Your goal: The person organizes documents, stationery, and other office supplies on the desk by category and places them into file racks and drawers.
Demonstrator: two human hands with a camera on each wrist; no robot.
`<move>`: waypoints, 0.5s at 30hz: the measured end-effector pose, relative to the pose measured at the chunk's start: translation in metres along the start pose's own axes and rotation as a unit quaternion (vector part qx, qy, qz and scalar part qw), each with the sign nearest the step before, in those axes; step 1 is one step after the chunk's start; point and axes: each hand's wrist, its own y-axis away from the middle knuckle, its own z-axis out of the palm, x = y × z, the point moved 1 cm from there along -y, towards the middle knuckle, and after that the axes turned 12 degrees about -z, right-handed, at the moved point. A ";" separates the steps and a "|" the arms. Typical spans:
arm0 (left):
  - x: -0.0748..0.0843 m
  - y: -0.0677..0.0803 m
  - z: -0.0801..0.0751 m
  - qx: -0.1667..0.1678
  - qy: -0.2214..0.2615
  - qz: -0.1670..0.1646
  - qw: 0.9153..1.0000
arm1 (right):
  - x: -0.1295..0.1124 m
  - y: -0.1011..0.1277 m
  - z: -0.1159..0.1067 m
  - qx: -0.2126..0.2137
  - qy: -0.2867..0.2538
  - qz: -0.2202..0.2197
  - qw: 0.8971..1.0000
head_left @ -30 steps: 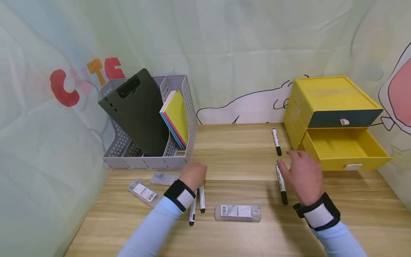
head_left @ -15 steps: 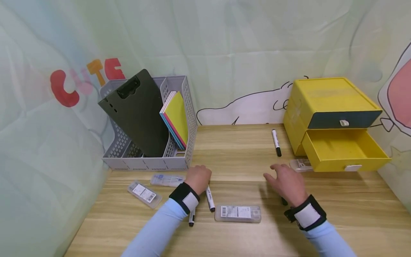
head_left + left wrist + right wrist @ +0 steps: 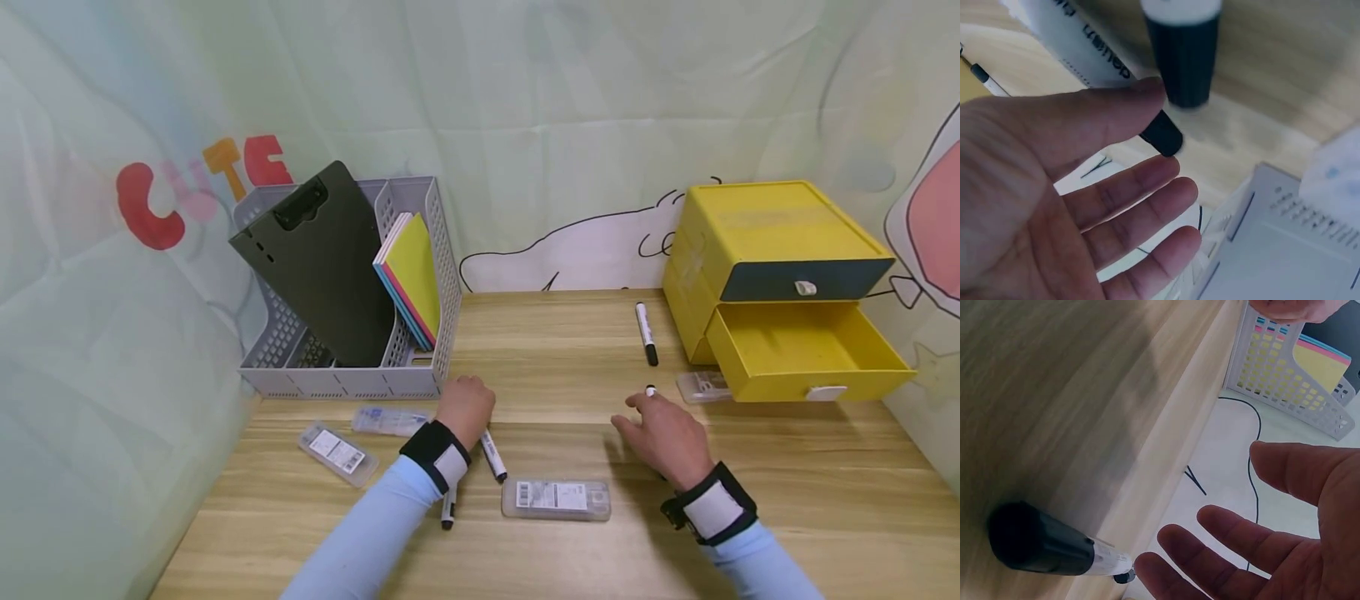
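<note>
My left hand (image 3: 467, 408) is low over the table in front of the grey organizer. In the left wrist view its thumb lies across a white marker (image 3: 1094, 50) lettered "deli", whose black end pokes out beyond the thumb tip. Beside it, a second marker (image 3: 448, 504) lies partly under the wrist. My right hand (image 3: 670, 440) hovers with relaxed, spread fingers above a third marker (image 3: 1041, 544), and in the right wrist view nothing is between those fingers. Most of that marker is hidden from the head view. Farther back lies another marker (image 3: 646, 333).
A grey organizer (image 3: 341, 383) at left holds a black clipboard (image 3: 322, 267) and thin notebooks (image 3: 420, 275). At right stands a yellow drawer box (image 3: 787, 217), lower drawer (image 3: 795, 387) pulled out. Several clear cases lie about, including one (image 3: 555, 498) in front and one (image 3: 705, 386) by the drawer.
My left hand has shifted slightly right, and its marker has swung rightward at the near end. My right hand has moved left and nearer, from beside the drawer to over the marker.
</note>
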 end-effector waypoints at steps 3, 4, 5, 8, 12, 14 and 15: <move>-0.004 0.000 -0.002 0.039 0.003 -0.006 0.999 | 0.000 0.000 0.001 -0.002 0.000 0.000 1.000; -0.005 0.000 -0.004 0.047 0.006 -0.007 0.999 | 0.000 0.000 0.001 -0.002 0.000 -0.002 1.000; -0.005 0.000 -0.005 0.053 0.011 -0.007 0.999 | 0.000 0.000 0.002 -0.004 0.000 -0.002 1.000; -0.005 0.000 -0.011 0.049 0.028 -0.002 0.998 | -0.002 -0.001 0.002 -0.006 -0.003 -0.005 1.000; 0.000 -0.001 -0.019 0.045 0.043 0.024 0.998 | -0.005 -0.003 0.002 -0.007 -0.006 -0.012 1.000; 0.004 -0.001 -0.024 0.057 0.047 0.046 0.996 | -0.008 -0.005 0.002 -0.007 -0.007 -0.018 1.000; 0.006 0.000 -0.026 0.065 0.049 0.057 0.995 | -0.009 -0.006 0.002 -0.006 -0.009 -0.021 1.000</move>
